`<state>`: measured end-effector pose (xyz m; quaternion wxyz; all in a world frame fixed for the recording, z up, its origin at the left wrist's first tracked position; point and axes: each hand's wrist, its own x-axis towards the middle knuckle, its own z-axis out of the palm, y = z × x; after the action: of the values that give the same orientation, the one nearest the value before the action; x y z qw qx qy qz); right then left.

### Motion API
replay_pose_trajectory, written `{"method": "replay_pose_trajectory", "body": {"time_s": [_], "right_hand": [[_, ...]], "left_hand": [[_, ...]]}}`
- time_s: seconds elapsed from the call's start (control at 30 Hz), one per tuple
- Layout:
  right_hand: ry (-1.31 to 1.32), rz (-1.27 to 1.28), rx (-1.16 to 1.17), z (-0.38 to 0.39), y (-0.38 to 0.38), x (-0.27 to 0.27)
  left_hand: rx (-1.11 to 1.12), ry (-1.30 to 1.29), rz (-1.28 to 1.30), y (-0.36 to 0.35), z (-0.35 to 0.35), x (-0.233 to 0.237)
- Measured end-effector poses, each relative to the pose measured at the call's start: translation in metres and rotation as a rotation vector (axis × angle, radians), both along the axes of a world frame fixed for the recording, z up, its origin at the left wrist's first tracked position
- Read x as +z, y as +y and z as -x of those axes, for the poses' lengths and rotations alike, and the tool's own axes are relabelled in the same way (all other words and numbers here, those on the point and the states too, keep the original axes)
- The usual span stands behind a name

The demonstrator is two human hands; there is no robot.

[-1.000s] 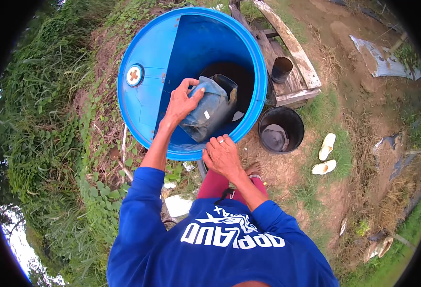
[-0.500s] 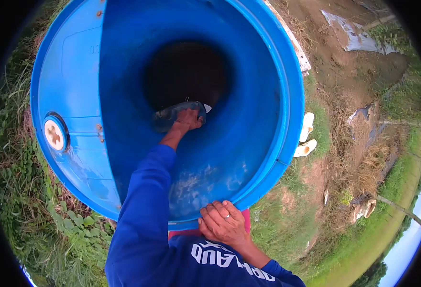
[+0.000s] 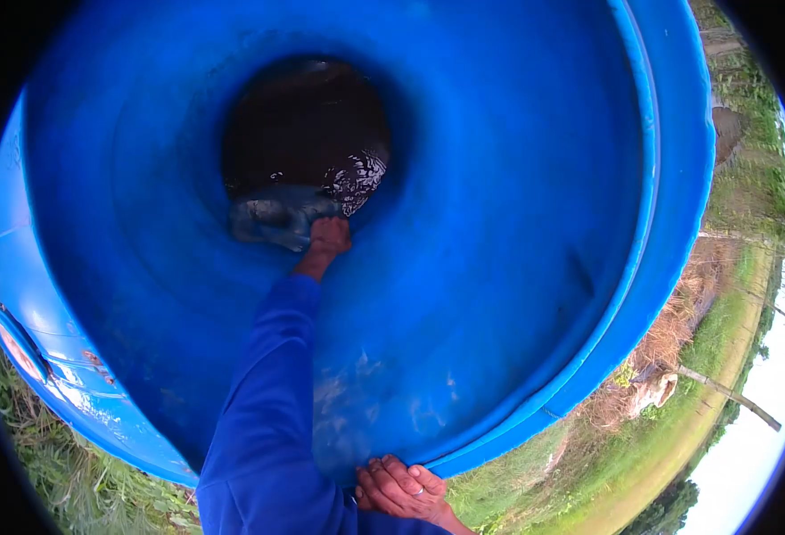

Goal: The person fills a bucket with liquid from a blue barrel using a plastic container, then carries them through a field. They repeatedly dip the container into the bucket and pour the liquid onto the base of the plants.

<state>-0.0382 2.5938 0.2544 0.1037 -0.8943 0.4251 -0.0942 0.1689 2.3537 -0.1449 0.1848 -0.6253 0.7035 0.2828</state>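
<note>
Our left fingers [image 3: 332, 230] are gripping, curled, the end of the grey plastic container [image 3: 272, 218]. The left hand [image 3: 328, 241] is holding it at the near edge of the dark water [image 3: 308, 125], deep at the bottom of the blue barrel [image 3: 517, 223]. Our right hand [image 3: 401, 489] is hooking its fingers, pressed together, over the near rim. We are judging this as the dipping step. Lifting it out is calling for a firm grip, as a filled container is heavy.

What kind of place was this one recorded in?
Outdoors, probably a rural plot: a big blue barrel of dark water, where the left hand holds a container, stands among grass and weeds, with open sky beyond.
</note>
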Motion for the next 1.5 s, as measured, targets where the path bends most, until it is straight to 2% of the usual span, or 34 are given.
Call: {"method": "replay_pose_trajectory", "body": {"time_s": [0.07,0.1,0.2,0.3,0.37,0.47,0.5,0.53,0.6,0.7,0.77,0.8,0.83,1.0,1.07,1.17,1.27,1.5], "right_hand": [[0.049,0.009,0.095,0.008,0.011,-0.009],[0.192,0.137,0.259,0.018,0.049,-0.04],[0.08,0.018,0.114,0.021,0.041,-0.04],[0.061,0.022,0.105,0.022,0.044,-0.048],[0.007,0.004,0.116,0.025,0.051,-0.048],[-0.085,0.016,0.146,0.027,0.06,-0.06],[0.081,-0.008,0.113,0.027,0.061,-0.052],[0.078,-0.001,0.118,0.03,0.07,-0.059],[0.085,-0.005,0.088,0.041,0.074,-0.06],[0.055,-0.049,0.091,0.044,0.076,-0.063],[0.02,-0.026,0.105,0.049,0.085,-0.076],[0.019,-0.022,0.106,0.049,0.084,-0.077],[0.035,-0.009,0.099,0.048,0.081,-0.074],[0.065,0.094,0.082,0.046,0.077,-0.08],[-0.013,0.16,0.035,0.045,0.087,-0.09],[0.104,0.158,0.091,0.051,0.09,-0.087],[0.128,0.139,0.154,0.062,0.128,-0.103],[0.098,0.255,0.024,0.037,0.087,-0.086]], "left_hand": [[0.025,-0.089,-0.063,0.002,0.005,-0.016],[0.033,-0.089,-0.082,0.003,0.005,-0.022],[0.059,-0.113,-0.053,0.005,0.008,-0.039],[0.078,-0.135,0.029,-0.018,0.015,-0.051],[0.056,-0.146,-0.003,0.006,0.009,-0.052],[0.132,-0.137,-0.063,-0.008,0.01,-0.042],[0.124,-0.118,-0.106,-0.007,0.012,-0.04],[0.105,-0.105,-0.16,-0.002,0.011,-0.039],[0.12,-0.08,-0.114,-0.001,0.01,-0.069],[0.174,0.03,0.042,0.01,-0.002,-0.155],[0.197,0.067,0.1,0.01,0.003,-0.141],[0.157,-0.006,0.034,0.004,0.007,-0.09],[0.116,-0.079,-0.034,0.001,0.01,-0.059],[0.112,-0.044,-0.015,0.001,-0.005,-0.071],[0.124,-0.056,-0.012,0.0,-0.009,-0.07],[0.162,-0.025,0.056,0.0,-0.016,-0.086],[0.21,0.025,-0.109,-0.004,-0.022,-0.071],[0.266,0.17,-0.119,-0.007,-0.044,-0.1]]}}
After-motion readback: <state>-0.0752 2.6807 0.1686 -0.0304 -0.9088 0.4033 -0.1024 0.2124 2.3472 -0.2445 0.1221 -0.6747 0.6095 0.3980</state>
